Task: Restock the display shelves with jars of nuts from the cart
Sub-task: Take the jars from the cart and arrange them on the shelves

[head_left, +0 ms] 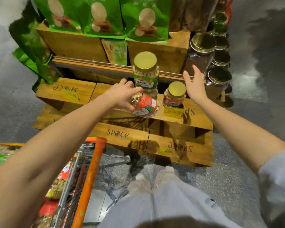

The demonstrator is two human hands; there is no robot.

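My left hand (122,94) grips a red-labelled jar of nuts (146,105), tilted on its side just above the wooden crate shelf (196,119). A tall green-labelled cashew jar (146,73) with a gold lid stands upright right behind it. A smaller red-labelled jar (175,94) with a gold lid stands on the same shelf to the right. My right hand (194,83) hovers above and to the right of that small jar, fingers spread and holding nothing. The cart (82,175) with its orange handle sits at the lower left, with nut jars inside.
Dark jars with gold lids (219,76) are stacked at the right end of the display. Green snack bags (104,17) fill the upper crates. More wooden crates (125,134) marked "space" form a lower step in front. Grey floor surrounds the display.
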